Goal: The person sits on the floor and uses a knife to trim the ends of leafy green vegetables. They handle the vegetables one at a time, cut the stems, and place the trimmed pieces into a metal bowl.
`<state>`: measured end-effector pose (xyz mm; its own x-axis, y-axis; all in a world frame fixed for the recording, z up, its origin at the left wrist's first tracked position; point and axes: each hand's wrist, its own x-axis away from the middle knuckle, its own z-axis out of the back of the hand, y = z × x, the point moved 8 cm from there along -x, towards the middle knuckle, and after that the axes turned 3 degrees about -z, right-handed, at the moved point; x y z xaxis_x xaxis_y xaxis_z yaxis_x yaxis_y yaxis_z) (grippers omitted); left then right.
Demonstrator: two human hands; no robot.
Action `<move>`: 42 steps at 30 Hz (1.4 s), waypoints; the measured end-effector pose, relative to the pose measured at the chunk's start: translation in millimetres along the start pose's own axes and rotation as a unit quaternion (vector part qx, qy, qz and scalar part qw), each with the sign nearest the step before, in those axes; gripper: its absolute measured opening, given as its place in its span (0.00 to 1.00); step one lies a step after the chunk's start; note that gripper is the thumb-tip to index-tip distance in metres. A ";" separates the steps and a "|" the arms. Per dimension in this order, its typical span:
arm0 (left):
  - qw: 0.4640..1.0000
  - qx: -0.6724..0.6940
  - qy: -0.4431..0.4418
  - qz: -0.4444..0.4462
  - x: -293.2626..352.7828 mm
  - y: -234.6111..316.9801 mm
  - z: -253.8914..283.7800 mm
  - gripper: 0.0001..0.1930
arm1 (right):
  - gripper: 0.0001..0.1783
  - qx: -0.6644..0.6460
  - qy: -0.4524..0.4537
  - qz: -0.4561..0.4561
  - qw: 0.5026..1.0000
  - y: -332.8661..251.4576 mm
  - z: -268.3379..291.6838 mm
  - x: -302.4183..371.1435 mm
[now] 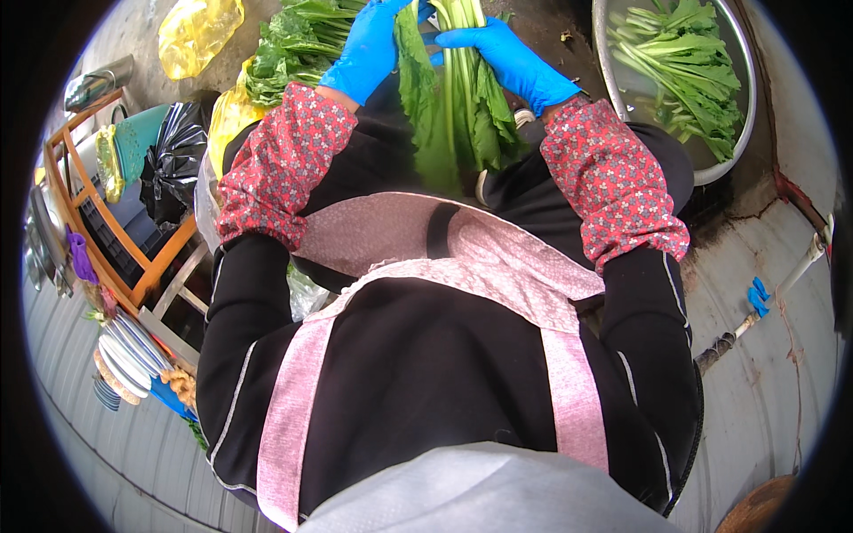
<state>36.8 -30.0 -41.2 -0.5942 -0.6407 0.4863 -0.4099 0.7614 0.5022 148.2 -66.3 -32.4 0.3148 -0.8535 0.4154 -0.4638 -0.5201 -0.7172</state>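
At the upper middle, my right hand (514, 59) in a blue glove grips a bunch of leafy greens (461, 67) by its pale stems. The leaves hang down over my lap. My left hand (371, 51), gloved the same, closes around the upper part of a single leaf (412, 84) just left of the bunch. Its fingertips are partly hidden and cut off by the top edge. Beside my left wrist lies a heap of more greens (298, 49).
At the upper right stands a round metal basin (749, 98) with greens (689, 67) lying in water. Yellow plastic bags (200, 35) are at the upper left. An orange-framed rack (147, 275) and a black plastic bag (175, 164) stand at my left. A pipe (791, 275) runs at the right.
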 end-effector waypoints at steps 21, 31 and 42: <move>0.956 -0.267 -0.090 -0.077 -37.5 -13.4 11.6 0.20 | 0.14 -0.101 0.152 -0.018 0.983 5.5 66.3 -13.2; 0.853 -0.513 -0.003 -0.100 -29.5 -20.2 12.0 0.23 | 0.23 0.050 0.142 -0.012 0.989 7.9 83.6 -12.5; 0.796 -0.568 0.069 -0.199 -28.5 8.2 9.6 0.33 | 0.23 0.112 0.125 -0.014 0.986 2.9 63.2 -3.3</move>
<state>43.7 -4.5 -57.8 -0.4599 -0.8733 0.1609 0.3889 -0.0352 0.9206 198.1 -62.9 -71.3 0.0986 -0.8345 0.5421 -0.2538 -0.5478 -0.7972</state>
